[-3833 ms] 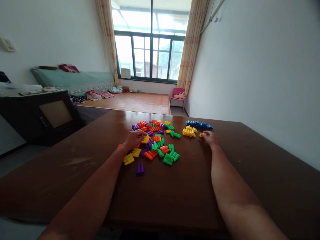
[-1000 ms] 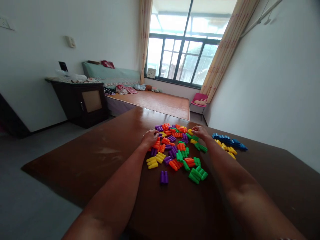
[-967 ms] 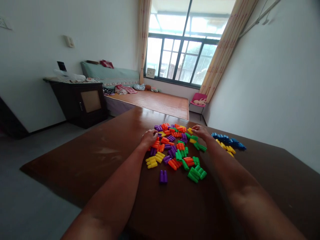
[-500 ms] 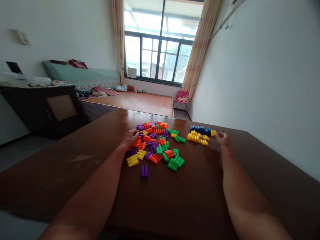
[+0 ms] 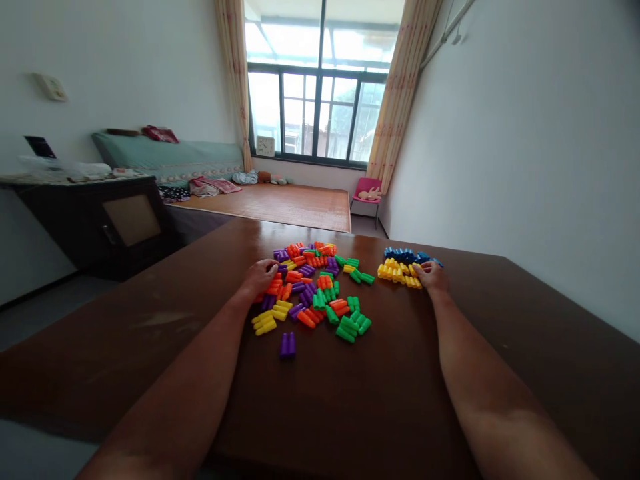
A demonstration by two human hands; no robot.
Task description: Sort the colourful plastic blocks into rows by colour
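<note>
On the brown table (image 5: 350, 400) lies a mixed heap of purple, orange, green and yellow plastic pieces (image 5: 307, 293). My left hand (image 5: 261, 277) rests at the heap's left edge, fingers closed together; what they may hold is hidden. To the right, my right hand (image 5: 431, 275) is pinched at the right end of the yellow pieces (image 5: 393, 270), seemingly on a yellow piece. Blue pieces (image 5: 403, 255) lie in a row just behind the yellow ones. A lone purple piece (image 5: 288, 345) sits nearest me, in front of the heap.
Behind the table stands a low bed (image 5: 300, 203) with cloths and soft toys. A dark cabinet (image 5: 130, 217) is at the left, a pink chair (image 5: 369, 190) at the back right, and a white wall runs along the right.
My right hand has moved left with the yellow piece, from the end of the blue row to the yellow group. My left hand has stayed almost in place.
</note>
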